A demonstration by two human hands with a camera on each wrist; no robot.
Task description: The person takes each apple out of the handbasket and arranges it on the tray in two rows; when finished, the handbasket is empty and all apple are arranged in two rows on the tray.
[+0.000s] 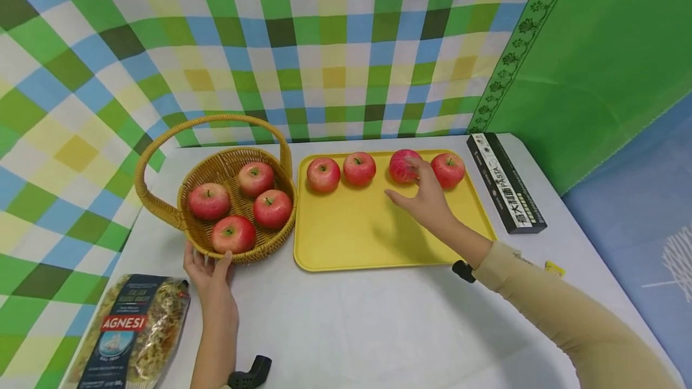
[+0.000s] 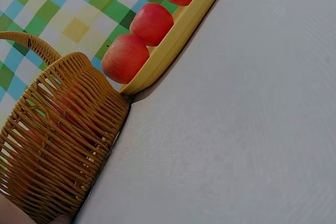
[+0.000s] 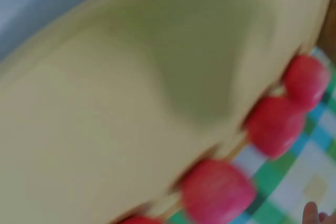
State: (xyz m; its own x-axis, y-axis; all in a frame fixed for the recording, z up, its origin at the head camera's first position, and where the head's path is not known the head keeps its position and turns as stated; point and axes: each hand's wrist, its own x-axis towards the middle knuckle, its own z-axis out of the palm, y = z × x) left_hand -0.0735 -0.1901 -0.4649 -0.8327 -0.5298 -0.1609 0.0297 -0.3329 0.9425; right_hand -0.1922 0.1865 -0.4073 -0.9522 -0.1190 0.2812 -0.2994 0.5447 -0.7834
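A yellow tray [image 1: 351,233] lies on the white table with several red apples in a row along its far edge. My right hand [image 1: 411,183] reaches over the tray, fingers straight and touching the third apple [image 1: 401,164], thumb spread to the left. Left of the tray stands a wicker basket [image 1: 216,164] with several more apples, such as one [image 1: 233,233] near its front. My left hand [image 1: 208,269] holds the basket's near wall between thumb and fingers. The left wrist view shows the basket [image 2: 58,145] and tray edge [image 2: 173,51]. The right wrist view is blurred: tray [image 3: 105,103], apples [image 3: 218,190].
A bag of Agnesi pasta [image 1: 132,332] lies at the table's front left. A long black pasta box [image 1: 505,182] lies right of the tray. Checked cloth [image 1: 324,47] and green cloth [image 1: 594,47] hang behind. Bare white table [image 1: 351,323] stretches in front of the tray.
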